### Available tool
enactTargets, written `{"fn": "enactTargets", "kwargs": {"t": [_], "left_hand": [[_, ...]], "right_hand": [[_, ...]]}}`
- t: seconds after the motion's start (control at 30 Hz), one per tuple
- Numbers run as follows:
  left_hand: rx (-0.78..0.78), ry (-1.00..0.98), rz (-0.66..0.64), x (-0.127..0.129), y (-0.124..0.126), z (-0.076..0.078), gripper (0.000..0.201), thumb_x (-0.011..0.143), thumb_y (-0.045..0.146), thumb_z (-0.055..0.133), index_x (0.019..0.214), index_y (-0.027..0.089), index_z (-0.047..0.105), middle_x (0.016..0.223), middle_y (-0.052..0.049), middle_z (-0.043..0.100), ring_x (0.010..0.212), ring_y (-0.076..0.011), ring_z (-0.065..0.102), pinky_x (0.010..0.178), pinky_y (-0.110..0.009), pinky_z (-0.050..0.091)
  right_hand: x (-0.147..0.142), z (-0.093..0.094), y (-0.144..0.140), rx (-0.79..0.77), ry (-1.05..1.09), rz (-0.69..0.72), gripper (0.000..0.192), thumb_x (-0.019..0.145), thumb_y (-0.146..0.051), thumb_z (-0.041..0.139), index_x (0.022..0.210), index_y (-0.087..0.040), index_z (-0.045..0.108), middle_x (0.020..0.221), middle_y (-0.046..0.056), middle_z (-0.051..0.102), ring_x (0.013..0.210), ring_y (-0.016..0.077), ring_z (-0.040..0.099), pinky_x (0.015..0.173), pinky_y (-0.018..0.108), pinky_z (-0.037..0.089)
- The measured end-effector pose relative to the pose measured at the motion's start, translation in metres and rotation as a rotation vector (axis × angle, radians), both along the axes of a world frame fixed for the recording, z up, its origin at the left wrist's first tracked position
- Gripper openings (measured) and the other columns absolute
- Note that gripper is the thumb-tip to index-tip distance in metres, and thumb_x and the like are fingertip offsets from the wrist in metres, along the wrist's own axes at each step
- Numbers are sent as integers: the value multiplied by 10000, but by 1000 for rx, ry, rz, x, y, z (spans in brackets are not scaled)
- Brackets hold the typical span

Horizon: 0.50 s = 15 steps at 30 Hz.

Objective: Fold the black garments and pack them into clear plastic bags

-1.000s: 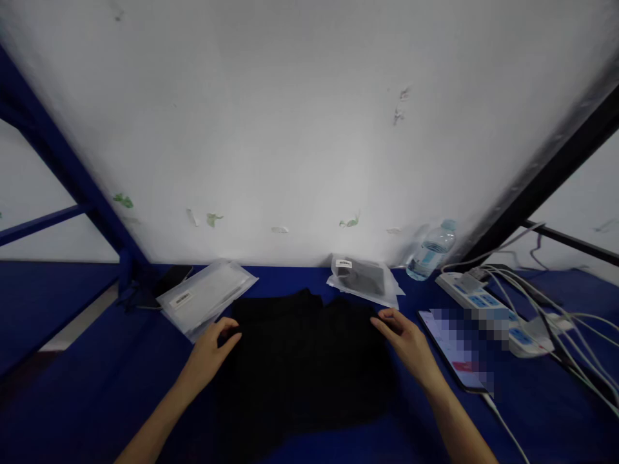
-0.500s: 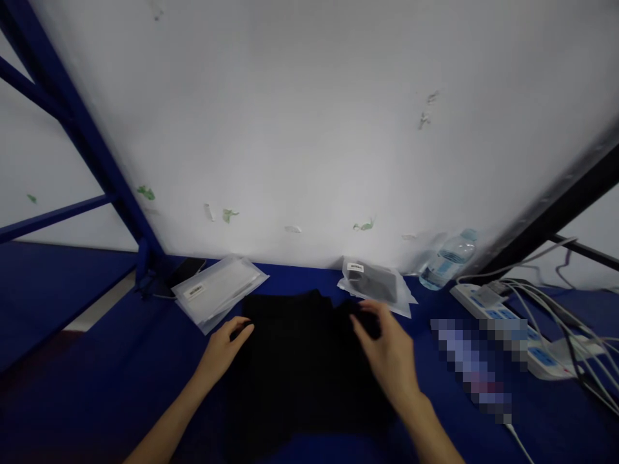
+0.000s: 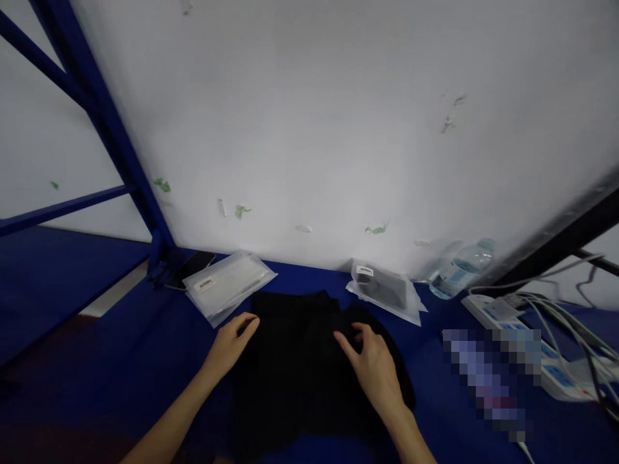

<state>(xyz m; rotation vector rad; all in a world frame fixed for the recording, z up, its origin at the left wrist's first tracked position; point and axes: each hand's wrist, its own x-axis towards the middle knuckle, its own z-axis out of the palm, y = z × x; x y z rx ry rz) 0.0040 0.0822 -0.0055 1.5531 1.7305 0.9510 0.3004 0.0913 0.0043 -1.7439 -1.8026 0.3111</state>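
Observation:
A black garment (image 3: 300, 367) lies spread flat on the blue table (image 3: 120, 380) right in front of me. My left hand (image 3: 231, 343) rests at the garment's left edge, fingers curled against the fabric. My right hand (image 3: 372, 367) lies flat on the garment's right half, fingers spread and pointing left toward its middle. Neither hand lifts the cloth.
A stack of clear plastic bags (image 3: 227, 287) lies at the back left beside a dark phone (image 3: 191, 267). A bagged dark item (image 3: 387, 293), a water bottle (image 3: 461, 269), a white power strip (image 3: 541, 354) with cables and a blurred-out screen (image 3: 488, 380) sit to the right. A white wall stands behind.
My right hand slid left from the garment's right edge onto its right half, folding that side inward. My left hand stayed at the left edge. The view shifted slightly left.

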Motion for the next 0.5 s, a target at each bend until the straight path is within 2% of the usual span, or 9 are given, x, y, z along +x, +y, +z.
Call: {"fn": "enactTargets", "kwargs": {"t": [0.1,0.2,0.33,0.4,0.5], "left_hand": [[13,-11,-21,3,-2,1,277,875,450,471,917,245,652,929,-6,699,932,-237,645,824,-333,461],[11,38,-79,9,-4,-2,262,872,440,493,929,252,666,901,-9,698,917,-237,639,830,-345,447],[4,131,-119,18,-5,-8,256,874,431,500,929,256,678,871,-19,694,886,-237,635,872,-385,421],[-2,129,-125,19,-4,-9,255,877,430,502,930,255,680,868,-22,694,883,-239,633,865,-391,421],[-5,103,-130,18,-3,-7,253,875,428,509,920,250,683,841,-18,695,872,-241,631,868,-396,418]], "right_hand": [[7,-4,9,-164,67,38,464,827,-547,540,1022,-140,647,926,122,700,905,280,662,781,364,515],[17,-3,15,-179,105,-8,427,813,-549,525,988,-181,652,992,98,708,957,276,659,809,352,500],[32,-1,18,-264,3,-27,375,785,-533,541,890,-191,653,921,99,719,894,290,676,746,361,504],[32,2,17,-241,-43,-22,341,798,-514,533,866,-196,636,896,92,714,854,281,680,707,353,504],[11,13,9,-41,-100,-16,254,837,-444,520,894,-204,580,888,79,689,817,261,674,678,347,499]]}}
